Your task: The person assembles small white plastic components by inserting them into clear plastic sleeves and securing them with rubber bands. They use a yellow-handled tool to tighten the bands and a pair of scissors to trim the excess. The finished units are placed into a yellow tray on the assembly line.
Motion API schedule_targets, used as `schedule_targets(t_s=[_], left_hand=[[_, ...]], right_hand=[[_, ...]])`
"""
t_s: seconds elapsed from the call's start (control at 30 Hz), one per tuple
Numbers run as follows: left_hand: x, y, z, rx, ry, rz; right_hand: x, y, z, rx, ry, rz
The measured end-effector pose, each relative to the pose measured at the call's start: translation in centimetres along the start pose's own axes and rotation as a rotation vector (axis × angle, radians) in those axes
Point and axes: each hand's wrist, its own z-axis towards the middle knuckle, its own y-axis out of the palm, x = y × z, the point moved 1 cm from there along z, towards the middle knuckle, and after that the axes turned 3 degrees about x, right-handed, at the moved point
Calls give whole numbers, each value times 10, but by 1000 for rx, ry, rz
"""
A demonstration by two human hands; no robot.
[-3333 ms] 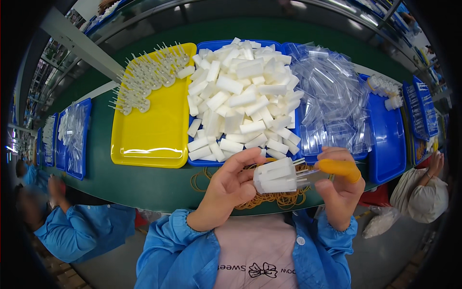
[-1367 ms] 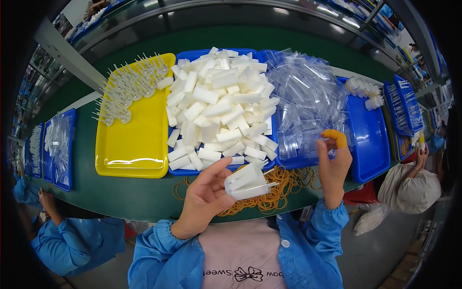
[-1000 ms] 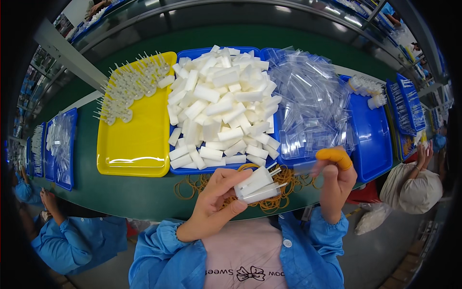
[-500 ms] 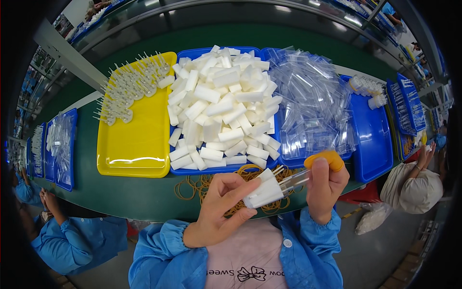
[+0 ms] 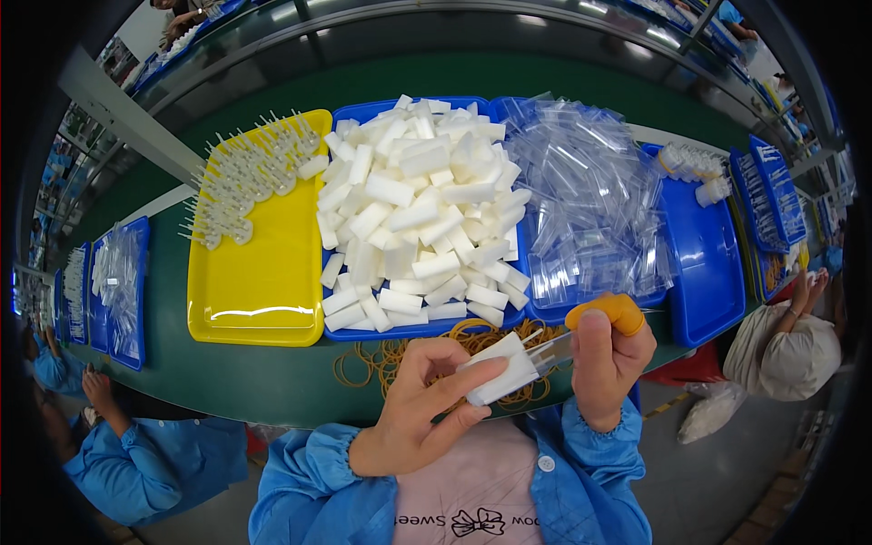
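My left hand [image 5: 422, 400] pinches a bundle of white foam blocks [image 5: 501, 371] between thumb and fingers, just above the table's near edge. Thin pale stems poke out of the bundle's right end. In my right hand [image 5: 599, 368] a clear plastic sleeve [image 5: 556, 351] is gripped between thumb and forefinger, its left end meeting the stems. Orange finger cots [image 5: 623, 313] cover fingertips of that hand. How far the sleeve overlaps the bundle is hard to make out. Brown rubber bands [image 5: 368, 365] lie heaped behind and below the work.
A yellow tray [image 5: 254, 304] holds white stemmed pieces [image 5: 241, 186]. Beside it, one blue tray is heaped with foam blocks [image 5: 418, 213], another with clear plastic sleeves [image 5: 590, 195]. A further blue tray [image 5: 704, 282] has bundled pieces at its far end. Co-workers sit on both sides.
My right hand has moved slightly left, bringing the clear sleeve closer to the foam bundle. The left hand keeps its hold, with the bundle turned a little. The whole view has shifted slightly.
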Motion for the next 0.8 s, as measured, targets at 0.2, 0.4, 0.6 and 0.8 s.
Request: schedule_targets(t_s=[0.2, 0.4, 0.6, 0.8], left_hand=[[-2, 1, 2, -44, -26, -93], [-4, 0, 2, -86, -27, -135], [5, 0, 6, -111, -61, -66], [4, -1, 6, -110, 34, 56]], right_hand=[[-1, -2, 1, -23, 0, -45], [-3, -7, 0, -48, 32, -61], [-11, -7, 2, -46, -155, -105], [-11, -8, 0, -69, -164, -146]])
